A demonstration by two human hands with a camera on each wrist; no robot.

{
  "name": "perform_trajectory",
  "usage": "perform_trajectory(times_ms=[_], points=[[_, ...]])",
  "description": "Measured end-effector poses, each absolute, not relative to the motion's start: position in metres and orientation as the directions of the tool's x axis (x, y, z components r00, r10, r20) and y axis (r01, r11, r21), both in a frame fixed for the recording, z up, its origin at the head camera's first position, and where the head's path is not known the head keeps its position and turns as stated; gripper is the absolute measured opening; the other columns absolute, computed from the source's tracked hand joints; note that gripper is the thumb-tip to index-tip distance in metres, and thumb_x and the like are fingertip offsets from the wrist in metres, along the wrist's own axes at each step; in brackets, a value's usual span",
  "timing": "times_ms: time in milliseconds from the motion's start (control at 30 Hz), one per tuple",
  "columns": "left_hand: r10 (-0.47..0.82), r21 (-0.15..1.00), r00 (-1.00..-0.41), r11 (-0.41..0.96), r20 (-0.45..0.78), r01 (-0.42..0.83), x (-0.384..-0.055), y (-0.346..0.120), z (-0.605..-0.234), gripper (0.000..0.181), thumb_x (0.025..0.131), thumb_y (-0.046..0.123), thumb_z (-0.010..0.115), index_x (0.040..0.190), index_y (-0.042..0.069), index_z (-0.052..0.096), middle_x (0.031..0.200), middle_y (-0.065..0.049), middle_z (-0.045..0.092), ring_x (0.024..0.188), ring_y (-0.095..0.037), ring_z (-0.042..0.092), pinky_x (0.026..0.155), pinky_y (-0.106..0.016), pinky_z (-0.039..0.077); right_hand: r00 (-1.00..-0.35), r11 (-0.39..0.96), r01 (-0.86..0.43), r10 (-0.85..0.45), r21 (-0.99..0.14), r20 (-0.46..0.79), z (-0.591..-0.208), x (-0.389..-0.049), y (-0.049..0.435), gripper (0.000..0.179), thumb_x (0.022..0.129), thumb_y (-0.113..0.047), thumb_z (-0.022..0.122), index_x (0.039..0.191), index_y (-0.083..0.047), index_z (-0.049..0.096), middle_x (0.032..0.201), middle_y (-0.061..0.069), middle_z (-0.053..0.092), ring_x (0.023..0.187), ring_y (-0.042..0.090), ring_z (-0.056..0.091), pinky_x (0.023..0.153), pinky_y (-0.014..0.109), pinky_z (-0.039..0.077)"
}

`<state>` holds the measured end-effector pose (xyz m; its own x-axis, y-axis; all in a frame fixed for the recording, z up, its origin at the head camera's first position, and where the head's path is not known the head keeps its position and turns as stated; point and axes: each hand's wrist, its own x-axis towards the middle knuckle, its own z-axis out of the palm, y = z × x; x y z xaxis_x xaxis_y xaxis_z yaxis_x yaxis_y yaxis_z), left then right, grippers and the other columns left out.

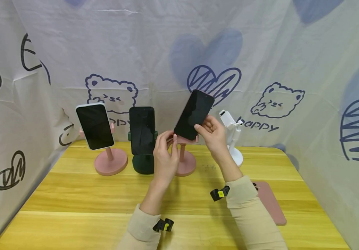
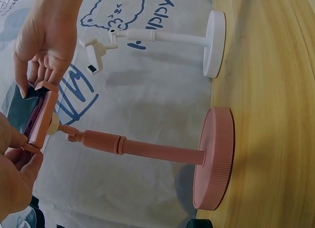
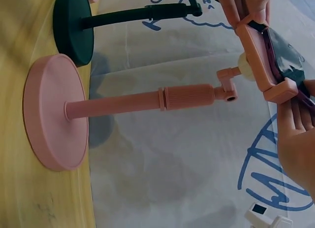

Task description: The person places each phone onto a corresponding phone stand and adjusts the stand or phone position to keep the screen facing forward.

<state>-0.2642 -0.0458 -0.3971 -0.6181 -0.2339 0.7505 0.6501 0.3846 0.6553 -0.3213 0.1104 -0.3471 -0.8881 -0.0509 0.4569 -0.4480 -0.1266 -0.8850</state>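
Observation:
A black-screened phone (image 1: 194, 114) leans at a tilt in the holder of a pink phone stand (image 1: 185, 163). My right hand (image 1: 214, 135) holds the phone by its right side, thumb on the screen and fingers behind. At the holder's left end, my left hand (image 1: 165, 156) pinches the pink clamp (image 2: 45, 117) between thumb and fingers. The right wrist view shows the phone's edge (image 3: 281, 55) between the clamp's two arms, with the right fingers (image 3: 295, 117) beneath. Part of the stand's base is hidden behind the left hand in the head view.
To the left stand a pink stand (image 1: 110, 161) bearing a white-edged phone (image 1: 95, 125) and a dark green stand (image 1: 143, 164) bearing a black phone (image 1: 142, 130). A white stand (image 1: 236, 156) is right of the hands. A pink phone (image 1: 270, 203) lies face down beside the right sleeve.

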Motion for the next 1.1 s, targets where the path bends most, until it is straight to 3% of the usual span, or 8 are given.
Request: perform_trajectory(times_ms=[233,433,633,833,1100], points=[[-0.231,0.678,-0.643,0.360,0.730,0.641,-0.264,-0.047,-0.397,0.026,0.105,0.003,0.060,0.128,-0.008,0.059,0.124,-0.024,0.060,0.115,-0.034,0.067,0.100,-0.037,0.057,-0.869,-0.183,-0.457,-0.115,-0.870,0.481,-0.348,-0.326,0.109,0.047,0.094,0.012,0.063,0.139,0.011,0.050,0.133,0.031,0.062,0.110,0.014,0.069,0.094,0.024,0.057],[-0.237,0.702,-0.666,0.352,0.707,0.619,-0.263,-0.048,-0.396,0.027,0.104,0.005,0.062,0.128,-0.008,0.060,0.121,-0.025,0.062,0.114,-0.033,0.068,0.099,-0.033,0.057,-0.855,-0.125,-0.484,-0.144,-0.866,0.498,-0.351,-0.327,0.112,0.043,0.096,0.008,0.065,0.136,0.011,0.051,0.126,0.028,0.066,0.102,0.011,0.070,0.087,0.022,0.059],[-0.262,0.684,-0.636,0.373,0.726,0.627,-0.263,-0.048,-0.396,0.025,0.103,0.005,0.065,0.123,-0.009,0.064,0.114,-0.025,0.066,0.105,-0.033,0.071,0.092,-0.033,0.060,-0.818,-0.080,-0.538,-0.190,-0.839,0.543,-0.350,-0.329,0.115,0.040,0.096,0.011,0.064,0.134,0.015,0.050,0.124,0.036,0.065,0.100,0.007,0.070,0.085,0.021,0.059],[-0.293,0.664,-0.596,0.350,0.748,0.661,-0.263,-0.049,-0.395,0.019,0.098,0.000,0.070,0.115,-0.008,0.070,0.108,-0.023,0.070,0.098,-0.033,0.074,0.087,-0.037,0.062,-0.802,-0.045,-0.565,-0.207,-0.824,0.561,-0.348,-0.332,0.117,0.043,0.095,0.011,0.065,0.135,0.014,0.050,0.125,0.036,0.065,0.103,0.007,0.070,0.087,0.022,0.059],[-0.280,0.657,-0.595,0.359,0.753,0.663,-0.262,-0.051,-0.394,0.020,0.097,-0.002,0.070,0.115,-0.008,0.071,0.110,-0.023,0.071,0.099,-0.031,0.075,0.089,-0.035,0.062,-0.797,-0.032,-0.572,-0.216,-0.820,0.564,-0.349,-0.333,0.119,0.044,0.094,0.013,0.065,0.135,0.015,0.049,0.126,0.037,0.064,0.104,0.006,0.070,0.089,0.022,0.059]])
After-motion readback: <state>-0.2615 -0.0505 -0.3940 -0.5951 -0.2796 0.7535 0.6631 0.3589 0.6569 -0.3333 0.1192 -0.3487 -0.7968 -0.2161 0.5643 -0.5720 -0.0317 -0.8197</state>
